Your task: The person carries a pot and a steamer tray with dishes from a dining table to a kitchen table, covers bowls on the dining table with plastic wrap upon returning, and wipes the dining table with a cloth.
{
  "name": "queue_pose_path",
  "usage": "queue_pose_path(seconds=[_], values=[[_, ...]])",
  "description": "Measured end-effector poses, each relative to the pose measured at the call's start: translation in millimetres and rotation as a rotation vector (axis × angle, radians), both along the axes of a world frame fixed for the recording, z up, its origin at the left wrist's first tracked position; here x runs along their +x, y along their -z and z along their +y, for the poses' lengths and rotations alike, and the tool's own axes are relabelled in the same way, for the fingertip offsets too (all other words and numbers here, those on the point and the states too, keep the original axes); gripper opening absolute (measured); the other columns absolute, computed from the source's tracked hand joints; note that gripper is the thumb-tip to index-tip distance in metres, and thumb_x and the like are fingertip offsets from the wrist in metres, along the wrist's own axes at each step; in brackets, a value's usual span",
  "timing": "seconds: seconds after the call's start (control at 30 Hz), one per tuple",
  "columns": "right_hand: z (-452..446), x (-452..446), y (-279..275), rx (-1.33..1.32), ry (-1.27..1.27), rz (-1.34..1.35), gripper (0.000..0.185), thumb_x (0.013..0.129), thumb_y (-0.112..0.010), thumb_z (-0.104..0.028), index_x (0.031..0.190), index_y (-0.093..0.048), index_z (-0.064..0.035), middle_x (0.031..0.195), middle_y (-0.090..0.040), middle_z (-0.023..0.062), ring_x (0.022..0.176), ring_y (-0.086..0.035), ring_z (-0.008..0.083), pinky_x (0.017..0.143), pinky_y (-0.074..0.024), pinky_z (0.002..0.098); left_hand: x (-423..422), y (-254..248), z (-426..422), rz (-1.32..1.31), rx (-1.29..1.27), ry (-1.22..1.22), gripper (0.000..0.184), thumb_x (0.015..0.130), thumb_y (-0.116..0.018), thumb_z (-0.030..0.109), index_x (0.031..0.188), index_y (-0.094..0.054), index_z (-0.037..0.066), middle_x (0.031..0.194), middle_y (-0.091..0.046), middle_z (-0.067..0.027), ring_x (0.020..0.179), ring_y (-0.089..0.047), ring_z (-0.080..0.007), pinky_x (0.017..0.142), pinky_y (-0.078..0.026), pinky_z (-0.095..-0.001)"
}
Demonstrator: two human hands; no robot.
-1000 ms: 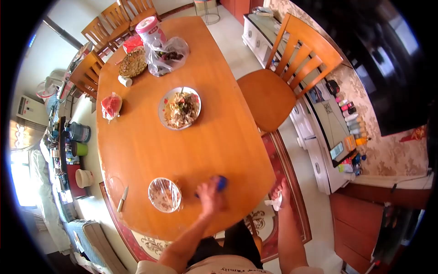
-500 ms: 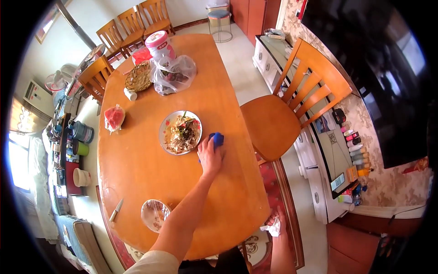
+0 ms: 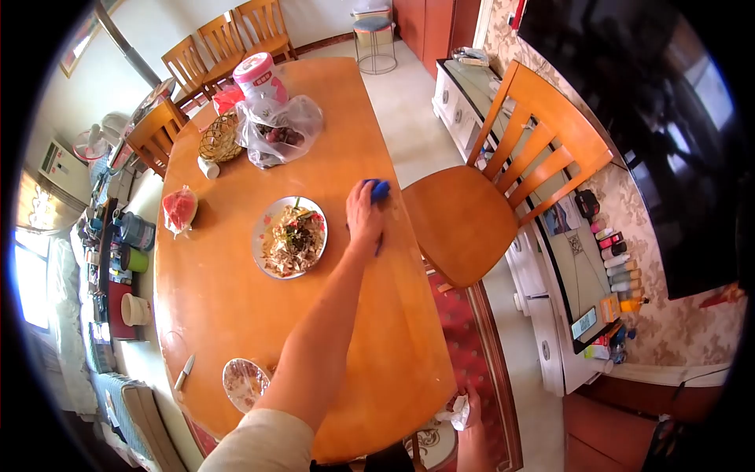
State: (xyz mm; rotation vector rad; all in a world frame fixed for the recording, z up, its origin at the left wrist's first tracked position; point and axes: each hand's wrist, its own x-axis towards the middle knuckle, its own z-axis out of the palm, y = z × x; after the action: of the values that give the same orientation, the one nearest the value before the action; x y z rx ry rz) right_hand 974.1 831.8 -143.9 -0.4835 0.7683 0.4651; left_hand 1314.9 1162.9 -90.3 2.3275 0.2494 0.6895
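My left hand [image 3: 365, 214] is closed around a blue cloth [image 3: 379, 189] and presses it on the wooden table [image 3: 228, 307] close to its right edge. Left of that hand sits a plate of food [image 3: 291, 237], shredded and mixed with green pieces. Below the near right table corner, my right hand [image 3: 470, 411] grips a crumpled white tissue [image 3: 456, 412]. A bowl covered in plastic wrap [image 3: 245, 384] stands beside my left forearm. Farther left lies a knife [image 3: 185, 372].
Wrapped watermelon [image 3: 180, 209], a wicker basket [image 3: 220, 140], a small white cup [image 3: 208, 167], a plastic bag of grapes [image 3: 279, 134] and a pink-lidded tub [image 3: 259, 79] occupy the table's far left. A wooden chair [image 3: 464, 224] stands against its right side.
My left hand has slid the blue cloth away from the plate, toward the far right edge of the table. My right hand has shifted slightly lower, still with the tissue.
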Motion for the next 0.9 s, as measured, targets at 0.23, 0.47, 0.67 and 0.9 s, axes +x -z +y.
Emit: queue_pose_path(seconds=[0.23,0.47,0.67,0.9], values=[[32.0,-0.7,-53.1,-0.010,-0.129,0.083,0.030,0.093,-0.041,-0.026,0.104,-0.056,-0.0020,0.092,-0.064,0.0065,0.080,-0.061,0.0175,0.071,-0.0505,0.0311,-74.6,-25.7,-48.0,0.033,0.038,0.809,0.041,0.062,-0.048,0.002,0.101,-0.060,0.006,0.109,-0.058,-0.0136,0.108,-0.050,-0.0330,0.093,-0.038,-0.0426],[16.7,-31.1,-21.3,0.283,-0.141,0.102,0.026,0.091,-0.044,-0.027,0.097,-0.054,-0.0041,0.086,-0.060,0.0066,0.075,-0.059,0.0181,0.067,-0.0491,0.0300,-315.3,-34.5,-161.3,0.156,-0.141,0.888,0.041,0.062,-0.058,-0.004,0.101,-0.063,0.009,0.109,-0.057,-0.0109,0.110,-0.050,-0.0297,0.089,-0.042,-0.0401],[28.3,-56.3,-77.5,0.132,-0.187,-0.056,0.024,0.089,-0.049,-0.029,0.083,-0.053,-0.0068,0.067,-0.055,0.0045,0.054,-0.053,0.0178,0.052,-0.0451,0.0273,-340.5,-73.2,-157.4,0.296,-0.697,0.985,0.040,0.063,-0.056,-0.008,0.100,-0.062,0.007,0.109,-0.057,-0.0127,0.102,-0.054,-0.0307,0.088,-0.043,-0.0389],[21.6,-27.9,-81.2,-0.073,-0.516,-0.072,0.030,0.088,-0.051,-0.030,0.068,-0.049,-0.0081,0.059,-0.053,0.0064,0.046,-0.050,0.0173,0.045,-0.0395,0.0269,-173.9,-38.0,7.7,-0.005,0.127,0.317,0.041,0.063,-0.050,-0.007,0.101,-0.061,0.005,0.104,-0.061,-0.0131,0.091,-0.056,-0.0351,0.084,-0.044,-0.0390]])
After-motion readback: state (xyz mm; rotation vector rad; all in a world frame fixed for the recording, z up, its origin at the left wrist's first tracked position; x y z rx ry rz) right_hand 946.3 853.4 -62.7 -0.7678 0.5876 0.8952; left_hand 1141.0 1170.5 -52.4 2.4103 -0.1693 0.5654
